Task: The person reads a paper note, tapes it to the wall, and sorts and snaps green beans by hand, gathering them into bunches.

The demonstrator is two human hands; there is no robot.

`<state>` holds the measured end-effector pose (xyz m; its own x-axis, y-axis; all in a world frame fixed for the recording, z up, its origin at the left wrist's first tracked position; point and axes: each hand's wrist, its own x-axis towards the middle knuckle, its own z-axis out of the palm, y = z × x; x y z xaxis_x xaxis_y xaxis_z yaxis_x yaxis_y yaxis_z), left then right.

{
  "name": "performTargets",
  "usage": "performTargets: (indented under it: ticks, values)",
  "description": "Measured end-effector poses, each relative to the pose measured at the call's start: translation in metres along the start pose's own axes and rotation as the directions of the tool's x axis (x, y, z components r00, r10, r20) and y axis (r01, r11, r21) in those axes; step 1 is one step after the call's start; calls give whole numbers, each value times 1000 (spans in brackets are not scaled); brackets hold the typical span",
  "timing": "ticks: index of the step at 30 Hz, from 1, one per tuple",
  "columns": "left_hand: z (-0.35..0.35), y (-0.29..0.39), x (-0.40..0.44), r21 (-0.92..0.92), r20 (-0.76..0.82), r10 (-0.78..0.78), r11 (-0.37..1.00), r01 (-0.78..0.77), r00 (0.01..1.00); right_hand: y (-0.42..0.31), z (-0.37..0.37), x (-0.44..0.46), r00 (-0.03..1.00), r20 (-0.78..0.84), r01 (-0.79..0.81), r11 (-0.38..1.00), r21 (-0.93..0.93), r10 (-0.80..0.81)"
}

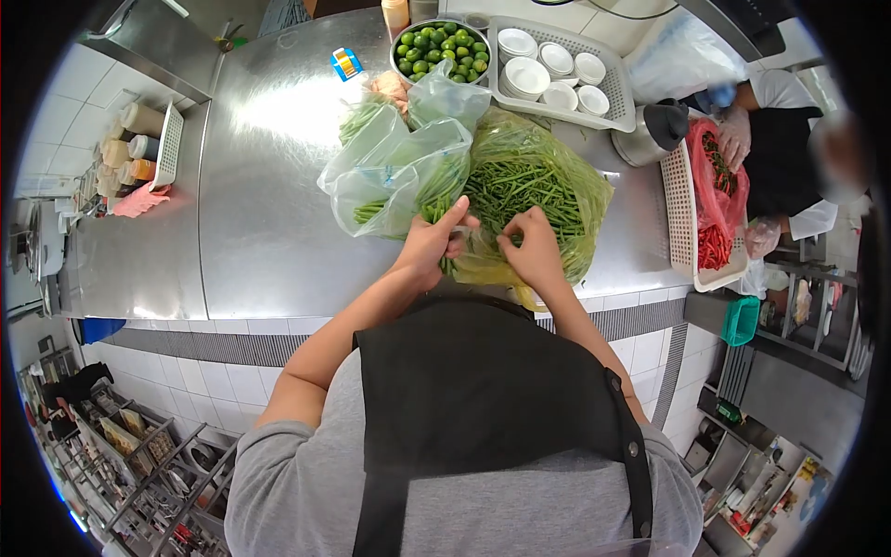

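My left hand (429,243) is closed around a bunch of long green beans (436,204), with the thumb on top and bean ends sticking out below. Just right of it, my right hand (535,245) is in a pinch over the near side of a yellowish plastic bag (594,190). What its fingertips hold, if anything, is too small to make out. Many short pieces of green bean (534,190) fill that bag. A see-through plastic bag (394,158) with more long beans lies beyond my left hand.
A bowl of limes (441,51) and a crate of white dishes (557,70) stand at the back of the steel table (269,204). On the right, a co-worker's gloved hand (733,139) touches a red bag of chillies (715,200) in a basket, beside a metal jug (645,135).
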<state>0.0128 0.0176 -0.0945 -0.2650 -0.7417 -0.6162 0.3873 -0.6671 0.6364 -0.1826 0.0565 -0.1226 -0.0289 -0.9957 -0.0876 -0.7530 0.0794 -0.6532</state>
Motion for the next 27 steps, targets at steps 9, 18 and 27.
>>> performTargets:
  ticks: [9, 18, 27]
  values:
    - [0, -1, 1, 242, 210, 263, 919, -310, 942, -29, -21, 16, 973, 215, -39, 859, 511, -84]
    - [-10, -7, 8, 481, 248, 407, 736, -477, 879, -54, -37, 19, 990, -8, 133, 905, 405, -142]
    - [-6, -2, 5, 527, 260, 488, 651, -546, 833, -28, -27, 31, 890, 445, -456, 143, 879, 102]
